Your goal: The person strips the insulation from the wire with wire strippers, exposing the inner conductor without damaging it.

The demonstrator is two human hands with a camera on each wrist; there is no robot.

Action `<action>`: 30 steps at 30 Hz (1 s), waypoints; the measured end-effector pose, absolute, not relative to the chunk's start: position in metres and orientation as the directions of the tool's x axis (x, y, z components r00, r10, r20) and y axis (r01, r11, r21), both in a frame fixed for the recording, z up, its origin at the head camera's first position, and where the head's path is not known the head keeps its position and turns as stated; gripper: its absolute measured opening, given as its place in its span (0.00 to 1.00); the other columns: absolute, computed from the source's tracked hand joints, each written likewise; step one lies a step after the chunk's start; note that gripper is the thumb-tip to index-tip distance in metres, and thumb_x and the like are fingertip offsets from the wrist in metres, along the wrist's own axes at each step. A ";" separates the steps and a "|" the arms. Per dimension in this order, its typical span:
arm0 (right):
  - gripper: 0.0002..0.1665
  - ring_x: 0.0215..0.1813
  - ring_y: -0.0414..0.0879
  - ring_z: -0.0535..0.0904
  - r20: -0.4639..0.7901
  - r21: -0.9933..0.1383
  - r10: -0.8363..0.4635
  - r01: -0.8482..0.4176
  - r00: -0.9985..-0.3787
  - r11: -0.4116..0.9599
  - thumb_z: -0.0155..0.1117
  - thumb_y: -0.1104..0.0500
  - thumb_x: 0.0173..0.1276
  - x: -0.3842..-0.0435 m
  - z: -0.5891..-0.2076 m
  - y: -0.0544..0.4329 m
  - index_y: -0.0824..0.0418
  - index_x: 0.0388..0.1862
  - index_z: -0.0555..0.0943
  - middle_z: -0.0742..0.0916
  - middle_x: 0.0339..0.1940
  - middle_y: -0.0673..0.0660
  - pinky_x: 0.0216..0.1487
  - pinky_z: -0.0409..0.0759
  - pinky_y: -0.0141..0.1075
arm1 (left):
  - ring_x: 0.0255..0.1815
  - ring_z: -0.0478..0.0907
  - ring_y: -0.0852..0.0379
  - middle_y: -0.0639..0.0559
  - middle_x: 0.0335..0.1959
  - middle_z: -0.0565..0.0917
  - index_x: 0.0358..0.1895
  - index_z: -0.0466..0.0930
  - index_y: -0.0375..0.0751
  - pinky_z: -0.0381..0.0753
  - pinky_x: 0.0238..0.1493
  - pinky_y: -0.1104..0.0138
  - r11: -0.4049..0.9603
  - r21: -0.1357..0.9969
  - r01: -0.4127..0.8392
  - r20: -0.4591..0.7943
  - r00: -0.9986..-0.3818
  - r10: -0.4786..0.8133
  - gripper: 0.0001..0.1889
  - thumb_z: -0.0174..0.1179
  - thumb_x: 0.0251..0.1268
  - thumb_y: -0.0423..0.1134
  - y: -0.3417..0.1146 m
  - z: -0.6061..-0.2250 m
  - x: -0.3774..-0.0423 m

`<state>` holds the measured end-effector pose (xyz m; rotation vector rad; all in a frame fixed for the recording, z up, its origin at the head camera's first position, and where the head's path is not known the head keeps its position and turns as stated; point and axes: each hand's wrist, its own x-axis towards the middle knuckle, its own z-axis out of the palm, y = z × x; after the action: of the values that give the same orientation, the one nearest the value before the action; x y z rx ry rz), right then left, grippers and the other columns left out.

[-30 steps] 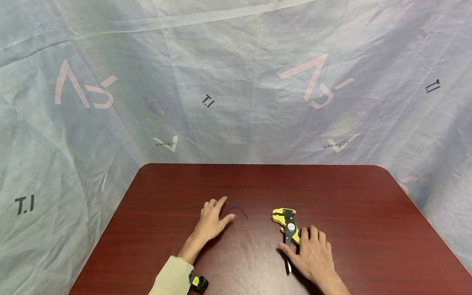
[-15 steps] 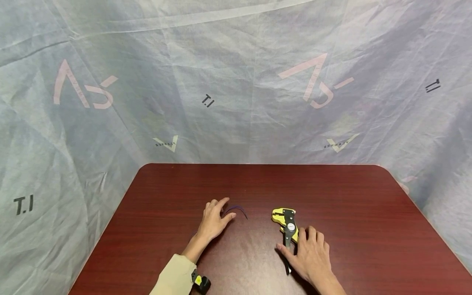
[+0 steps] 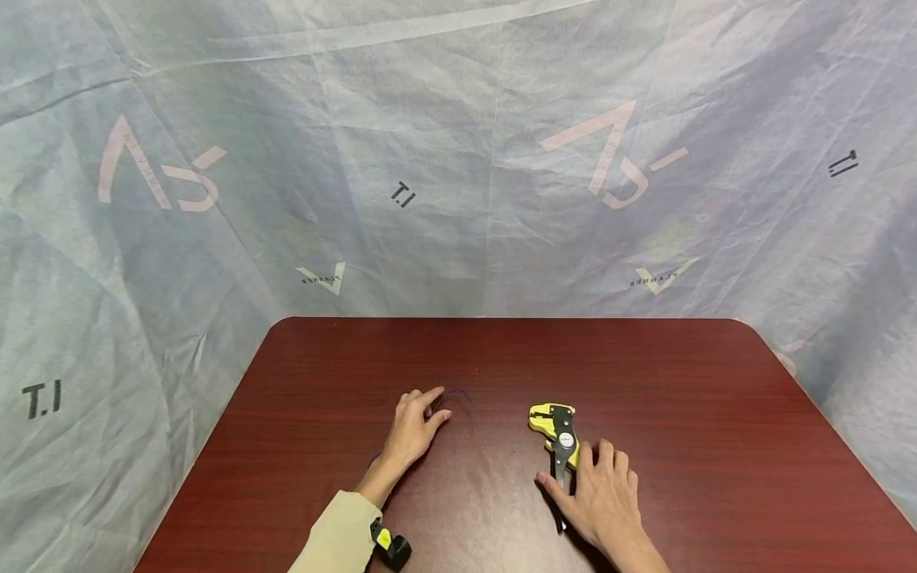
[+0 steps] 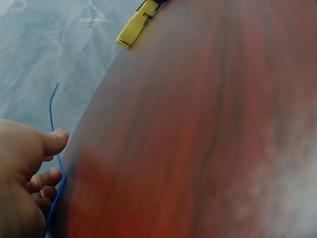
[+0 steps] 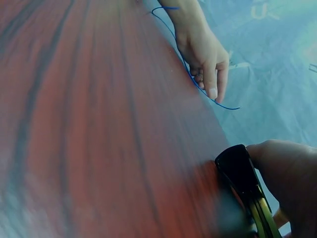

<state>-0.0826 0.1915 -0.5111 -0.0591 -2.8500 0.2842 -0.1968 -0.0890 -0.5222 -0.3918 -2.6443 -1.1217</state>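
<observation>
My left hand [image 3: 411, 430] is at the middle left of the table, pinching a thin blue wire [image 5: 181, 54] between thumb and fingers. A short curved end of the wire sticks out past the fingertips, blurred in the head view; the rest trails back along the wrist. To the right lies a yellow and black wire stripper [image 3: 563, 438], its head pointing away from me. My right hand [image 3: 605, 489] holds it by the handles, thumb on the left side and fingers curled on the right; the palm hides part of the handles.
The dark red wood-grain table [image 3: 680, 382] has rounded far corners. Grey printed cloth [image 3: 444, 143] hangs behind it and at both sides. A black wrist camera [image 3: 394, 549] is strapped over the light left sleeve [image 3: 337, 533].
The left thumb and fingers have closed together on the wire, and the wire's free end has shifted slightly up and left. The right hand and wire stripper have hardly moved.
</observation>
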 end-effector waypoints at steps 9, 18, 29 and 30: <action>0.48 0.50 0.66 0.71 0.262 -0.202 0.070 0.016 -0.962 0.979 0.65 0.26 0.56 -0.083 -0.512 0.191 0.67 0.53 0.76 0.76 0.52 0.69 0.41 0.73 0.56 | 0.29 0.59 0.62 0.51 0.24 0.75 0.56 0.84 0.35 0.63 0.31 0.73 0.663 0.658 0.356 0.366 -0.921 0.131 0.19 0.68 0.61 0.35 -0.088 -0.527 -0.196; 0.46 0.49 0.65 0.71 0.252 -0.204 0.070 0.018 -0.965 0.979 0.63 0.26 0.59 -0.082 -0.509 0.190 0.67 0.53 0.76 0.76 0.51 0.69 0.40 0.72 0.55 | 0.30 0.68 0.59 0.47 0.27 0.82 0.44 0.88 0.31 0.70 0.31 0.73 0.653 0.687 0.318 0.377 -0.925 0.054 0.11 0.68 0.60 0.32 -0.084 -0.530 -0.195; 0.47 0.50 0.66 0.71 0.249 -0.207 0.078 0.026 -0.965 0.978 0.64 0.28 0.59 -0.081 -0.510 0.189 0.68 0.56 0.76 0.76 0.53 0.70 0.41 0.73 0.56 | 0.29 0.74 0.54 0.47 0.24 0.84 0.37 0.91 0.34 0.72 0.30 0.70 0.659 0.695 0.287 0.422 -0.905 -0.050 0.06 0.71 0.55 0.29 -0.080 -0.529 -0.197; 0.47 0.50 0.65 0.71 0.249 -0.209 0.080 0.027 -0.965 0.978 0.64 0.28 0.59 -0.081 -0.510 0.189 0.68 0.56 0.76 0.76 0.53 0.70 0.41 0.73 0.56 | 0.29 0.74 0.54 0.47 0.24 0.84 0.36 0.91 0.35 0.71 0.30 0.70 0.658 0.695 0.289 0.426 -0.903 -0.054 0.06 0.71 0.55 0.29 -0.080 -0.530 -0.197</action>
<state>-0.0811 0.1891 -0.5098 -0.0789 -2.8666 0.2974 -0.1966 -0.0798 -0.5296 -0.1840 -2.4630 -1.1348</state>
